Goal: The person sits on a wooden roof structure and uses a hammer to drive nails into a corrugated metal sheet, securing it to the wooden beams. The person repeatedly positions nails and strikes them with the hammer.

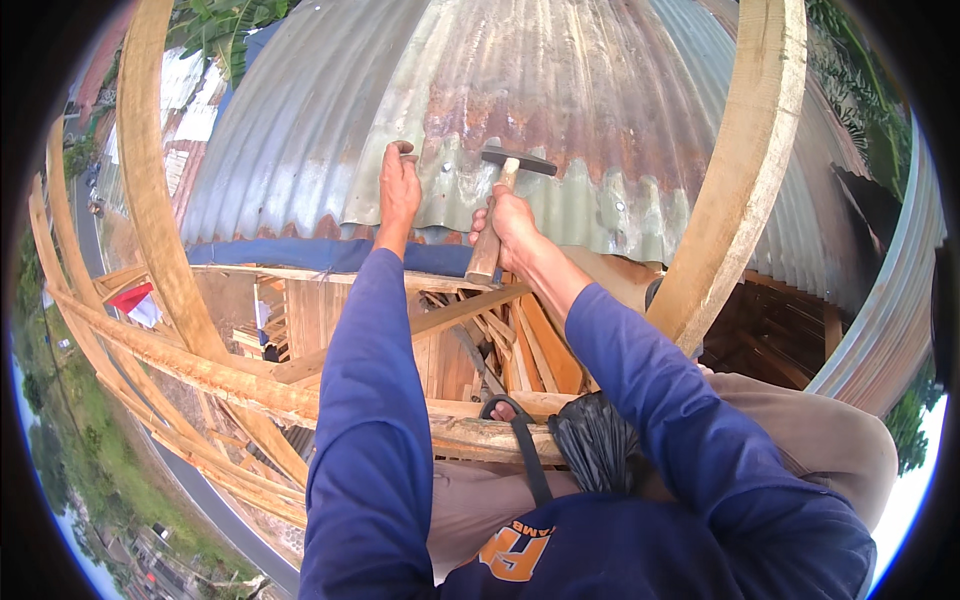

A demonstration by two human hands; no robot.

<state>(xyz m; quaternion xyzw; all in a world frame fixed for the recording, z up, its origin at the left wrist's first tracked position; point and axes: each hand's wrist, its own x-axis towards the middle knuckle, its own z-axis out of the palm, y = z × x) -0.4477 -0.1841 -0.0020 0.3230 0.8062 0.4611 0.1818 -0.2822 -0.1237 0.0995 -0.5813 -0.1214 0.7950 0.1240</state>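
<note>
My right hand (512, 220) is wrapped round the wooden handle of a hammer (486, 250). The dark hammer head (520, 160) is raised just over the lower edge of a rusty corrugated metal roofing sheet (560, 90). To its left, my left hand (399, 195) is held near the same sheet edge, fingers curled in toward the thumb. Whatever those fingers hold, if anything, is too small or hidden to make out. Round fastener heads dot the sheet, one of them a nail head (620, 206) to the right of the hammer.
Wooden posts rise at left (160, 190) and right (745, 170). A wooden beam (220, 380) crosses below my arms. A black plastic bag (592, 440) hangs by my lap, beside a sandalled foot (505, 411). Loose boards (540, 340) lie below; far down at left runs a road (225, 510).
</note>
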